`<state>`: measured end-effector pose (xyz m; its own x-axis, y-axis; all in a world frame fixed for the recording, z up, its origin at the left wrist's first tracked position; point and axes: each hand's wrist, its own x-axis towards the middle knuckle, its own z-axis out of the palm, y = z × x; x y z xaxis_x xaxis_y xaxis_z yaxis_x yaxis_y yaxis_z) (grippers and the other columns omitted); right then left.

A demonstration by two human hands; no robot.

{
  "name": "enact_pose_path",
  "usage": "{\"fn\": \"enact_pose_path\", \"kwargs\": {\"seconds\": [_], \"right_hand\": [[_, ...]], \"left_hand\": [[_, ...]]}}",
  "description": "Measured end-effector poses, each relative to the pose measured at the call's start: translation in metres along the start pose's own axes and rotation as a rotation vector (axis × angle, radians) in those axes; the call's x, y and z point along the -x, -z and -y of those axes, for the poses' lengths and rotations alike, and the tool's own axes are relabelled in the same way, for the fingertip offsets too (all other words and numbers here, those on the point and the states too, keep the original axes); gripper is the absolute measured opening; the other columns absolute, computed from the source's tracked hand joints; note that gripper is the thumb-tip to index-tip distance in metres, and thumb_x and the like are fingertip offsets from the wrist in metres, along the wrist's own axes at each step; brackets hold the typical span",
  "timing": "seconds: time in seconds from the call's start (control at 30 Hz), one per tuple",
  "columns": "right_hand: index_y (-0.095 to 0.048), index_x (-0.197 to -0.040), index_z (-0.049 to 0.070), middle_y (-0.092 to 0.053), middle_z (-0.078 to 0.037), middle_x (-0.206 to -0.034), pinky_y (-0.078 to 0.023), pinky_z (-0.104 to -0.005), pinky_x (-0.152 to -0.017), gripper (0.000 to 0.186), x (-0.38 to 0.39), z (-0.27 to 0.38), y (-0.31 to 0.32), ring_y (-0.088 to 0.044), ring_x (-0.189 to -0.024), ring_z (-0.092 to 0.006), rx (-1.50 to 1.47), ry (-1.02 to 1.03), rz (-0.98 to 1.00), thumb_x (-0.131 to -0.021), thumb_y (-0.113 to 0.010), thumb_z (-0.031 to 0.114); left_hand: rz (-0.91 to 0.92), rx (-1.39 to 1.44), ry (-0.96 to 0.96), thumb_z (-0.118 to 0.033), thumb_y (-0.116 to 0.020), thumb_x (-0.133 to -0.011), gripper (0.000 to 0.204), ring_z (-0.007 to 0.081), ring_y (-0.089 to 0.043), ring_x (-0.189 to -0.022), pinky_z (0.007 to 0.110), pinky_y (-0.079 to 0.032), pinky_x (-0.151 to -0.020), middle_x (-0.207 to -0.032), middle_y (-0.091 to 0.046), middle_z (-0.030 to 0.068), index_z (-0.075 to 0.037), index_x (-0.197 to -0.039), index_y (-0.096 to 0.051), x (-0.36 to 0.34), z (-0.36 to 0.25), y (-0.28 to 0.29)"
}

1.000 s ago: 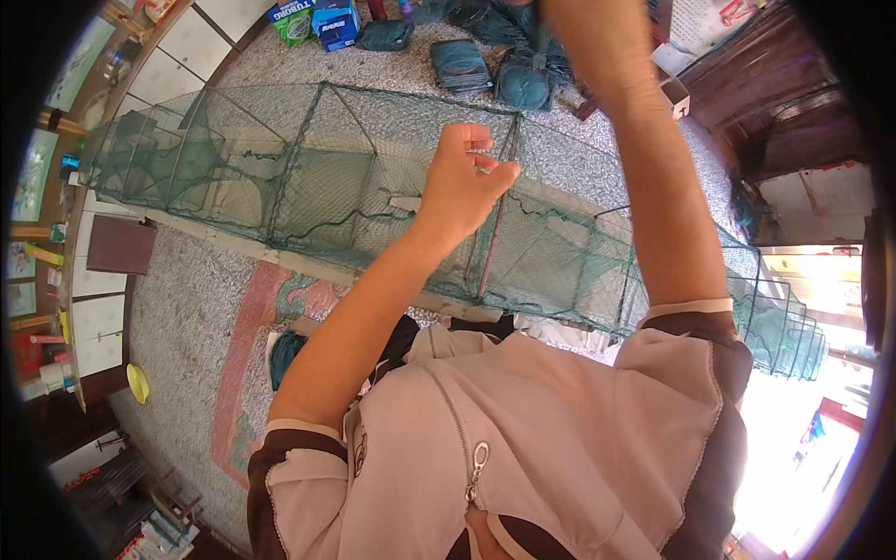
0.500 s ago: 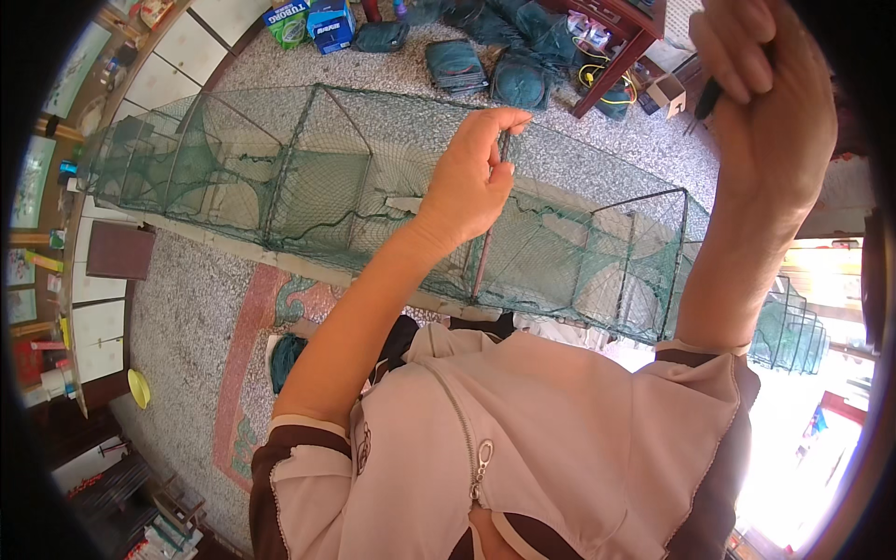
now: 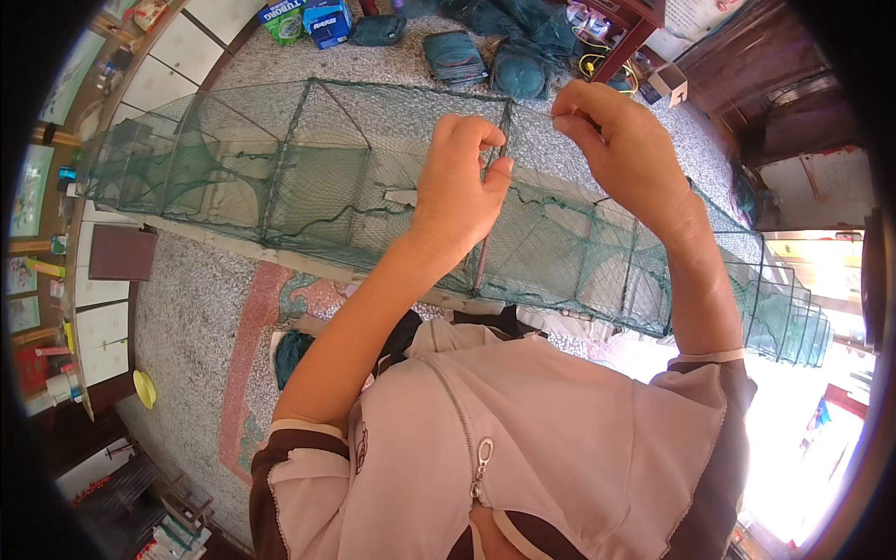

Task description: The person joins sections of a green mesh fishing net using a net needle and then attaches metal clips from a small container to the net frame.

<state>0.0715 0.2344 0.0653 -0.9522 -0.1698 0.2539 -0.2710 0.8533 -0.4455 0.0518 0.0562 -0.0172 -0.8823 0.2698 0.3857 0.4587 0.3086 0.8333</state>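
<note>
Pinching the long green net trap (image 3: 308,177) at one frame rib, both hands — left hand (image 3: 462,187), right hand (image 3: 621,149) — grip mesh; green and blue packages (image 3: 306,19) lie beyond on the floor.

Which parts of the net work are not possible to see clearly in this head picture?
- Head view: whatever the right hand pinches at the long green net cage is too small to make out.
- The left hand covers the wire frame bar where its fingers close.
- The cage's right end fades into sunlight glare near the picture's rim.
- The folded green nets behind are cut off by the top edge.
</note>
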Motion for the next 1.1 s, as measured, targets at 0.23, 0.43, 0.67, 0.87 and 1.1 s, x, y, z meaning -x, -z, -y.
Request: {"fn": "enact_pose_path", "kwargs": {"seconds": [0.23,0.43,0.67,0.87,1.1], "right_hand": [[-0.063,-0.086,0.010,-0.059,-0.008,-0.082,-0.048,-0.0410,-0.069,0.006,0.003,-0.009,-0.015,-0.058,-0.085,-0.0296,0.160,0.046,-0.009,-0.083,-0.059,0.014],[-0.064,-0.085,0.009,-0.059,-0.008,-0.082,-0.047,-0.0405,-0.072,0.006,0.000,-0.015,-0.028,-0.056,-0.083,-0.0294,0.164,0.091,-0.034,-0.081,-0.062,0.013],[-0.062,-0.090,0.005,-0.058,-0.012,-0.082,-0.046,-0.0400,-0.073,0.012,-0.009,-0.008,-0.054,-0.056,-0.083,-0.0314,-0.215,-0.051,-0.154,-0.079,-0.064,0.009],[-0.062,-0.087,0.002,-0.056,-0.010,-0.092,-0.049,-0.0372,-0.070,0.012,-0.026,-0.001,-0.076,-0.058,-0.082,-0.0286,-0.115,0.045,-0.107,-0.080,-0.064,0.012],[-0.063,-0.078,0.007,-0.062,-0.007,-0.082,-0.048,-0.0409,-0.073,0.012,-0.050,0.023,-0.085,-0.058,-0.086,-0.0295,0.384,0.154,0.022,-0.081,-0.062,0.019]], "left_hand": [[0.024,0.001,0.103,-0.003,-0.072,-0.074,0.034,0.0146,-0.051,-0.075,0.026,-0.048,-0.069,-0.089,-0.049,0.0062,-0.003,-0.106,-0.059,0.005,0.004,0.004],[0.093,0.174,0.324,-0.010,-0.075,-0.075,0.042,0.0111,-0.052,-0.075,0.025,-0.048,-0.068,-0.092,-0.051,0.0056,0.000,-0.113,-0.059,0.005,0.017,0.004],[0.174,0.499,0.622,-0.011,-0.075,-0.077,0.047,0.0110,-0.052,-0.086,0.023,-0.046,-0.075,-0.096,-0.053,0.0040,0.002,-0.118,-0.056,0.001,0.013,0.008],[0.142,0.401,0.664,-0.007,-0.073,-0.079,0.041,0.0112,-0.054,-0.086,0.023,-0.046,-0.076,-0.096,-0.055,0.0046,0.005,-0.114,-0.055,-0.004,0.005,0.008],[0.209,0.523,0.685,-0.007,-0.073,-0.077,0.039,0.0125,-0.057,-0.092,0.025,-0.046,-0.079,-0.105,-0.059,0.0068,0.003,-0.112,-0.057,-0.002,0.023,0.007]]}}
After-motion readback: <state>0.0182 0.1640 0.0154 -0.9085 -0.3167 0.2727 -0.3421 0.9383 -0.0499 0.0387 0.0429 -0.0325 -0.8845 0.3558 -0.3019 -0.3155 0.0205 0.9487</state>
